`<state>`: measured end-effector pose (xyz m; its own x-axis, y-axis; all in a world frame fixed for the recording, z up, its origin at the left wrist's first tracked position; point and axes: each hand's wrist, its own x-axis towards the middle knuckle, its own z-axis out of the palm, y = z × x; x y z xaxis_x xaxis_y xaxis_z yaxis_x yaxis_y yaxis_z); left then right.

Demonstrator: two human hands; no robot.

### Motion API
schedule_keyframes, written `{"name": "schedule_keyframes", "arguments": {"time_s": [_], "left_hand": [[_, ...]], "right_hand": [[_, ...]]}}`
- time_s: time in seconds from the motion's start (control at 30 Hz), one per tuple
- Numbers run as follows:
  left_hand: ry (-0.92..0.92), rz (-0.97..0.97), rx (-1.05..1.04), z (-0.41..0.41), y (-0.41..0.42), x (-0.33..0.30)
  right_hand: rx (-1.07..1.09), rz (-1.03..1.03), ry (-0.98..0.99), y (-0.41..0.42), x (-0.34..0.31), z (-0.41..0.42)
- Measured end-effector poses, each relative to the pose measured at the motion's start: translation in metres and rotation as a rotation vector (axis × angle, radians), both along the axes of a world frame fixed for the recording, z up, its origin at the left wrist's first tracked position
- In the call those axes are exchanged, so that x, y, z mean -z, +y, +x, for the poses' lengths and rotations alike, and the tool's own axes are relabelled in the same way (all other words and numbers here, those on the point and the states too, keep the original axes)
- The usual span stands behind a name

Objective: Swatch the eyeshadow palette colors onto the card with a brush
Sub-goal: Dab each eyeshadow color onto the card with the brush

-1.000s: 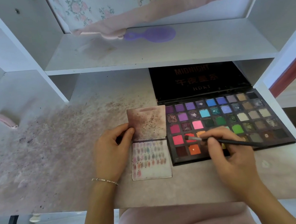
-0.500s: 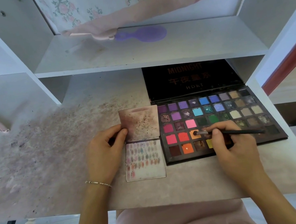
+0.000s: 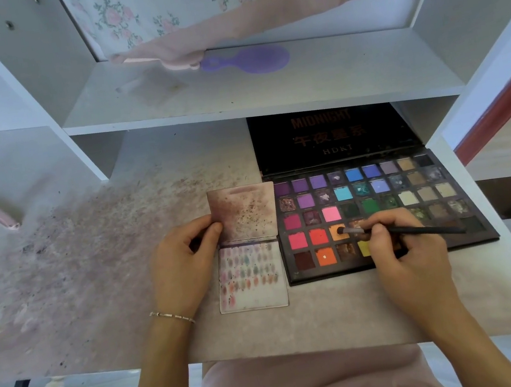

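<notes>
Two hands are seen over a powder-stained desk (image 3: 88, 286). At far left a small pink object (image 3: 0, 215) lies on the desktop; what it is cannot be told. Further right, the left hand (image 3: 180, 265), a bracelet (image 3: 171, 315) at its wrist, is curled at the left edge of the folded card (image 3: 247, 248), which is pinched at the flap by the thumb. Rows of swatches are carried on the card's lower half. Just beside the card, the open eyeshadow palette (image 3: 381, 213) is laid flat, its lid propped back. The brush (image 3: 397, 231) is gripped by the right hand (image 3: 404, 253), and its tip is pressed into an orange pan (image 3: 337, 234). A purple hairbrush (image 3: 249, 60) is kept on the shelf above.
</notes>
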<state>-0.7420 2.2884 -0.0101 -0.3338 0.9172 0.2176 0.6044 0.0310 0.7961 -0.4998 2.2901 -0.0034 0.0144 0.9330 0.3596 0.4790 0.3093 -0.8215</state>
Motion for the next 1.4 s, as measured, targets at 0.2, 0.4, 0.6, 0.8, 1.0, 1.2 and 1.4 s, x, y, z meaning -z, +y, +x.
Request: {"name": "schedule_keyframes", "arguments": {"time_s": [0.2, 0.4, 0.6, 0.8, 1.0, 1.2, 1.4], "left_hand": [[-0.008, -0.005, 0.004, 0.0, 0.0, 0.0], [-0.009, -0.015, 0.008, 0.001, 0.0, 0.001], [-0.012, -0.025, 0.013, 0.0, 0.0, -0.002], [-0.026, -0.038, 0.017, 0.001, 0.0, -0.002], [-0.062, -0.042, 0.006, 0.001, -0.001, -0.002], [-0.037, -0.039, 0.001, 0.002, -0.001, -0.003], [-0.033, -0.041, 0.003, 0.002, -0.001, -0.003]], "right_hand": [[-0.098, -0.007, 0.099, -0.007, -0.003, -0.019], [-0.336, -0.126, 0.124, -0.024, 0.0, -0.055], [-0.469, -0.17, 0.099, -0.03, 0.001, -0.071], [-0.514, -0.205, 0.06, -0.031, -0.001, -0.071], [-0.515, -0.224, 0.025, -0.031, -0.003, -0.072], [-0.524, -0.218, -0.053, -0.031, -0.005, -0.072], [-0.52, -0.194, -0.058, -0.031, -0.005, -0.072]]}}
